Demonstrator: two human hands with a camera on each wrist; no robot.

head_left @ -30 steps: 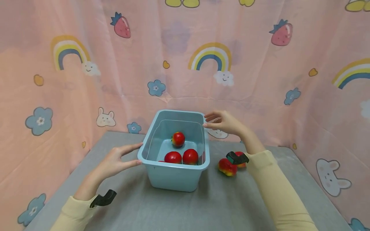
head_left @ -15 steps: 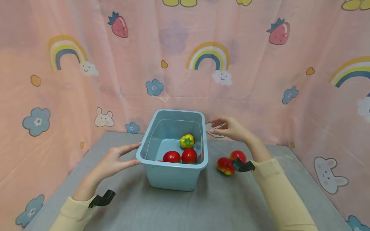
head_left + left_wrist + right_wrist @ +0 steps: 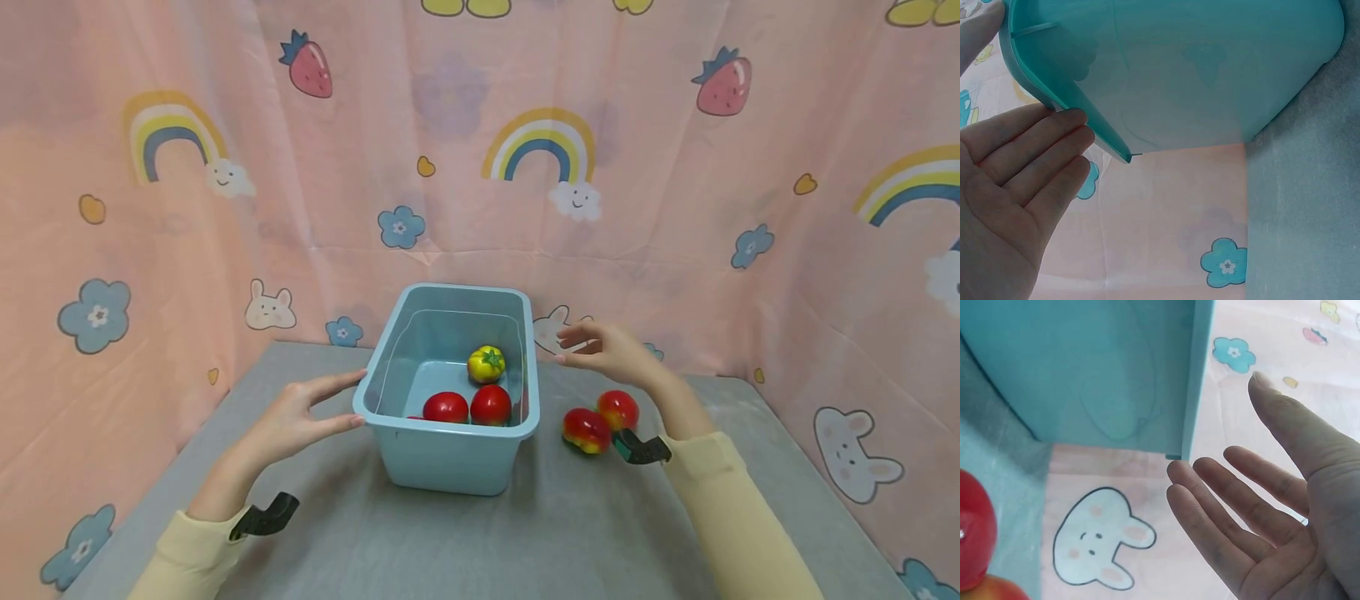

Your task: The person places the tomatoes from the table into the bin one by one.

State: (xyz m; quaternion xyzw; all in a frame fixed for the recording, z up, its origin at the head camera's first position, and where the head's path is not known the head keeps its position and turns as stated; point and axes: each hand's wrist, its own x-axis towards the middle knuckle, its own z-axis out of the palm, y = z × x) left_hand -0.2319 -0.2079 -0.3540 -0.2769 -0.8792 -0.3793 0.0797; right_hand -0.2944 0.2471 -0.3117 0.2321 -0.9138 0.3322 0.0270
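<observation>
Head view: we see an upright pale-blue rectangular plastic bin (image 3: 452, 462) on the grey surface (image 3: 420, 550). The left grip (image 3: 292, 421), fingers straight, touches its rim (image 3: 450, 429) unclasped; the right grip (image 3: 617, 354), relaxed, holds nothing. A hard push, we judge, could slide the bin, rolling its yellow ribbed fruit (image 3: 484, 367) into the glossy red round fruits (image 3: 446, 407). Two red-and-yellow fruits (image 3: 585, 429) obstruct its right side; pink patterned cloth (image 3: 465, 212) hangs behind.

Pale yellow sleeves (image 3: 725, 500); black wrist pieces (image 3: 266, 516), perhaps cameras.
</observation>
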